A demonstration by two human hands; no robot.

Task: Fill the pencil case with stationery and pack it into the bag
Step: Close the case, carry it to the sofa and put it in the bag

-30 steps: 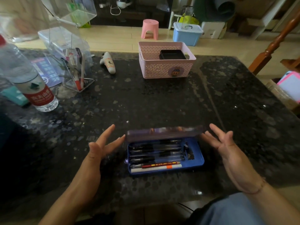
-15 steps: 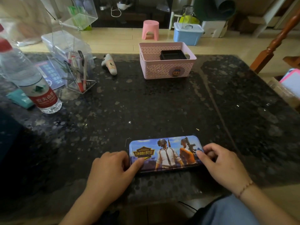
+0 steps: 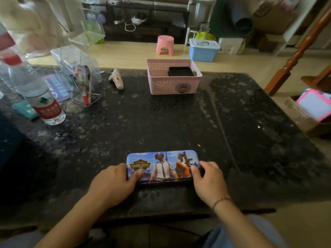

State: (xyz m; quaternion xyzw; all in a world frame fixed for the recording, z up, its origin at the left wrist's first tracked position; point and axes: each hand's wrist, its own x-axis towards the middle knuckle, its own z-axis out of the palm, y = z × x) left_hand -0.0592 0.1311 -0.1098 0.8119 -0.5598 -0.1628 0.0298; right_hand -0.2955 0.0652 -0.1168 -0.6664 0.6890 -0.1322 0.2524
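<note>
A: Pencil case (image 3: 162, 166), lid down, printed top facing up, flat on the dark worktop (image 3: 161, 122) near its front edge. Head view only, so one pass.

B: Hands?

A: Left hand (image 3: 114, 183) at the case's left end, right hand (image 3: 208, 181) at the right end. Fingers (image 3: 133, 176) of the left curl onto the lid corner; right fingers (image 3: 195, 171) wrap the other end. Both hands clasp the case, one per end. Case sits between the two sets of fingers, touching both.

B: Lifted or resting?

A: Looks resting on the worktop, can't rule out a slight lift. Latch not visible, so can't tell if the lid is fully clicked.

B: Step?

A: My read: filling done, closing or about to pick up. Bag not in view anywhere.

B: Risks?

A: If the lid isn't latched, lifting by the ends could let it pop and spill the contents. Smooth tin, end-only grip, could slip or tilt. Case is near the front edge on the wrist side of the fingers, so a pull toward the body could drag it off. Beyond the fingertips: pink basket (image 3: 172, 78), well apart. Water bottle (image 3: 34, 90) and clear pen holder (image 3: 85, 86) far out past the left fingers; a wide swing left could knock the bottle.
</note>
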